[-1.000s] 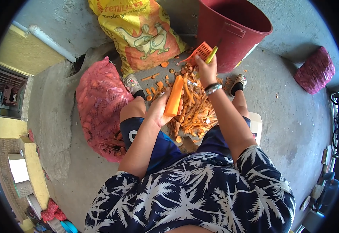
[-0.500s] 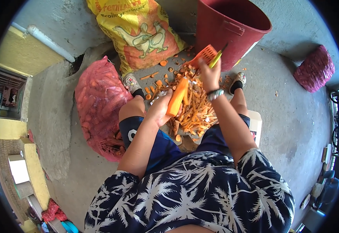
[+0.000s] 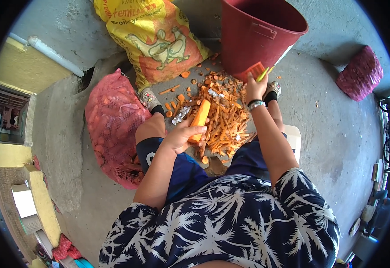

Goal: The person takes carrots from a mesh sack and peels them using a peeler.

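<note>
My left hand [image 3: 180, 136] is closed round a thick peeled carrot [image 3: 201, 114], which tilts upward over the heap of peelings. In my right hand [image 3: 256, 88] are a flat, red-orange slotted tool [image 3: 256, 70] and a slim yellow-green piece [image 3: 263, 74] like a handle; their exact kind is too small to make out. That hand stands apart from the carrot, near the base of the red bin. Below and between both hands lies a heap of carrot peelings and cut ends [image 3: 224, 120] on the floor, with crumpled foil [image 3: 180, 115] at its left side.
To my left leans a pink mesh sack [image 3: 114, 125] full of carrots. Ahead stand a yellow printed sack [image 3: 159, 49] and a tall dark-red bin [image 3: 257, 44]. A purple mesh sack [image 3: 360, 73] rests by the wall at right. My feet flank the heap.
My right hand has swung right and nearer to me, away from the carrot, with the slotted tool and yellow-green piece. My left hand has shifted slightly left and down with the carrot.
</note>
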